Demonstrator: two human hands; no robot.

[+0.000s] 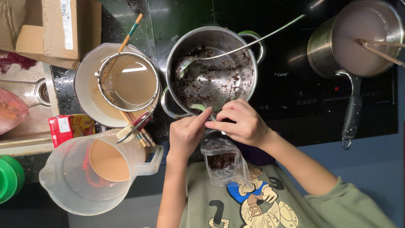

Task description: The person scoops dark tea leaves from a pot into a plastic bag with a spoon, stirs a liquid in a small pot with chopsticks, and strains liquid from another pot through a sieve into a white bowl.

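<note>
At the stove's front edge, both the left hand (185,135) and right hand (240,122) are pinching a clear plastic bag (221,160) below the steel pot (211,71).

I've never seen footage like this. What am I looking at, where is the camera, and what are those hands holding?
There is no machine here. A person wears one camera on the head, and it looks down at their own two bare hands.

The left hand and right hand meet at the near rim of a round steel pot smeared with dark bits, with a long metal ladle resting in it. Both seem to pinch the mouth of a clear plastic bag of dark material.

Around them are a black cooktop, a steel saucepan of pale liquid, a white pot with a wire strainer and a clear plastic jug of light brown liquid.
</note>
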